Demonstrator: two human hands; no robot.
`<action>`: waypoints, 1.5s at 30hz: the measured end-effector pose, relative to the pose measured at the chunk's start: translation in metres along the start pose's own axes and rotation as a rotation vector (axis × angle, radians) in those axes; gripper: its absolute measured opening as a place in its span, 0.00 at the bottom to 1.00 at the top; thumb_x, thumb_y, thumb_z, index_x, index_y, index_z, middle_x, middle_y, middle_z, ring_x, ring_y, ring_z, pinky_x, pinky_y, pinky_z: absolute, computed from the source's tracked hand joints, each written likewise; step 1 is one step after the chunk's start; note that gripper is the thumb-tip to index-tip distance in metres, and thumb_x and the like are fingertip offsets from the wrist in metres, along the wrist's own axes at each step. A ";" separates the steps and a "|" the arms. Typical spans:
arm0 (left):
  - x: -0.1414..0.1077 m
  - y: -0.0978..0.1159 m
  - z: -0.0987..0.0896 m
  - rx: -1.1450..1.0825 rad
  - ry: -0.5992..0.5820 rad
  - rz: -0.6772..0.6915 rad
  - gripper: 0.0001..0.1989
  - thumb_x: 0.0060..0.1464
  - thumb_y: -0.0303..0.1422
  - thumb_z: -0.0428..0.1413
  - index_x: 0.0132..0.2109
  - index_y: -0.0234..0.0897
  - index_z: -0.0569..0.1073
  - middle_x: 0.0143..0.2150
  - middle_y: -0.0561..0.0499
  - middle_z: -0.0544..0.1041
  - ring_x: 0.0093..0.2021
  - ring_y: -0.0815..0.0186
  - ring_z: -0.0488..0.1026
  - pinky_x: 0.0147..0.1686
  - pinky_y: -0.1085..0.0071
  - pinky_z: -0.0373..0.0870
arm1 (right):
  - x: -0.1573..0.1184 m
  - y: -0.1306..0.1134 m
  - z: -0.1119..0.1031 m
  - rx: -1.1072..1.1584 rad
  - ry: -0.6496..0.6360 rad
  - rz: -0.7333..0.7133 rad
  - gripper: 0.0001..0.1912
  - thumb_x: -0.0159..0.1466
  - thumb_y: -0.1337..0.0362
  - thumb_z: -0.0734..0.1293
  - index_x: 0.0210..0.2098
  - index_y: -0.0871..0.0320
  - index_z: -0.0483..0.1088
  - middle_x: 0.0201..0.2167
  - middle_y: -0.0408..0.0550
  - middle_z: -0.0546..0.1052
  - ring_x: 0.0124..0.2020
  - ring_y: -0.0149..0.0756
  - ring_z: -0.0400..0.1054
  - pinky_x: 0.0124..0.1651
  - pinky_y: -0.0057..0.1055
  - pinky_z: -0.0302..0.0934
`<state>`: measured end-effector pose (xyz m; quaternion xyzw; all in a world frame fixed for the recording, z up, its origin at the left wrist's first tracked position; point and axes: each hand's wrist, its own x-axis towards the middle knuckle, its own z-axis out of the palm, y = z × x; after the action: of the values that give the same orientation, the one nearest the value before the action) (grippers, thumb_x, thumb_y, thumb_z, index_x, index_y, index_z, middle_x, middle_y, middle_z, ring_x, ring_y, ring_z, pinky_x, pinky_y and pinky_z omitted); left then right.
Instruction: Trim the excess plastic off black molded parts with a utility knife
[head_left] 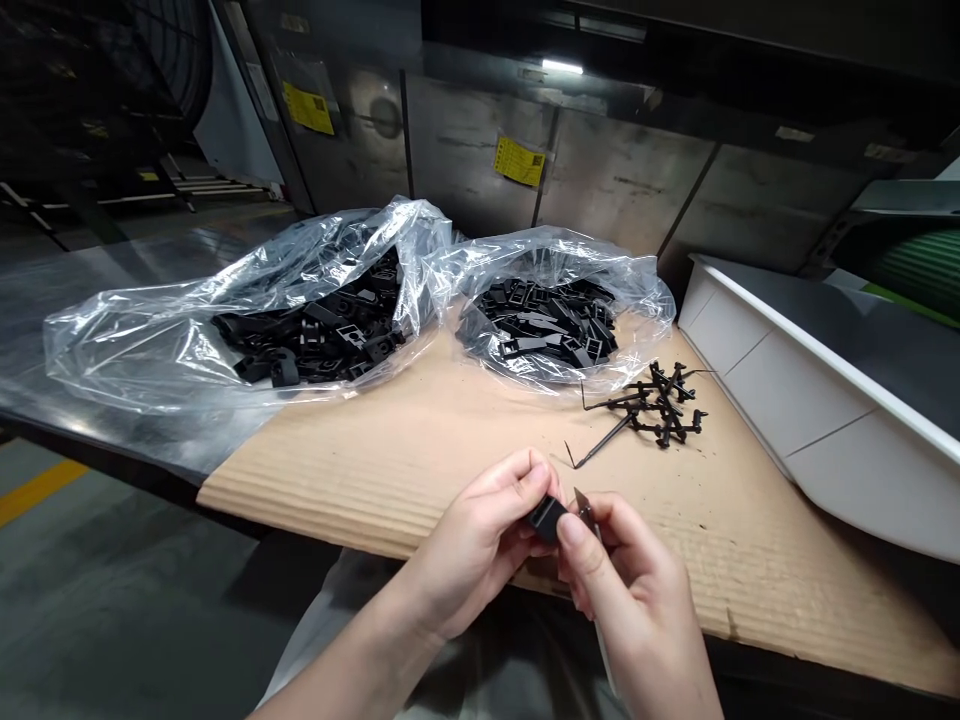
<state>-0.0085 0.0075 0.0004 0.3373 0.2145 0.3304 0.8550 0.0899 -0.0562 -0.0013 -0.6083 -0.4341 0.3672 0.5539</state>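
Note:
Close to the cardboard's front edge, my left hand (pixel 487 540) pinches a small black plastic part (pixel 547 518) between thumb and fingers. My right hand (pixel 630 590) is closed around a thin knife (pixel 582 502), its pointed metal blade sticking up beside the part. A slim pale length, apparently its handle, shows below the palm. My right thumb touches or nearly touches the part's right side; the exact contact is hidden. Beyond my hands lie black plastic sprues (pixel 664 405), branched and tangled, with thin bent ends pointing left.
Two clear plastic bags hold many black parts: blocky ones (pixel 322 335) at left, flatter ones (pixel 551 325) in the middle. A white bin (pixel 780 400) stands at right. Cardboard (pixel 360 450) covers the metal table (pixel 150 400). A metal panel wall (pixel 622 180) rises behind.

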 end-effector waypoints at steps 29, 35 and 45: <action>-0.004 -0.011 0.005 0.156 0.204 0.169 0.15 0.58 0.39 0.46 0.28 0.35 0.63 0.23 0.56 0.58 0.21 0.73 0.51 0.21 0.79 0.51 | -0.007 0.022 -0.009 -0.572 0.216 -0.577 0.07 0.60 0.69 0.60 0.33 0.60 0.71 0.24 0.46 0.74 0.26 0.29 0.69 0.28 0.22 0.61; -0.006 -0.010 0.003 0.105 0.157 0.193 0.15 0.59 0.36 0.44 0.26 0.33 0.62 0.22 0.56 0.57 0.20 0.75 0.50 0.20 0.79 0.48 | -0.010 0.019 -0.017 -0.567 0.250 -0.579 0.06 0.60 0.68 0.61 0.33 0.58 0.70 0.29 0.44 0.76 0.31 0.28 0.71 0.30 0.16 0.62; -0.005 -0.005 0.005 0.076 0.158 0.133 0.15 0.58 0.36 0.46 0.26 0.32 0.62 0.21 0.56 0.58 0.20 0.75 0.51 0.19 0.81 0.50 | -0.012 0.020 0.005 -0.444 0.090 -0.596 0.08 0.61 0.69 0.59 0.37 0.56 0.69 0.24 0.44 0.70 0.25 0.30 0.65 0.27 0.26 0.59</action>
<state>-0.0073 -0.0014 0.0005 0.3558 0.2708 0.4037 0.7982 0.0839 -0.0661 -0.0225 -0.5761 -0.6364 0.0599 0.5094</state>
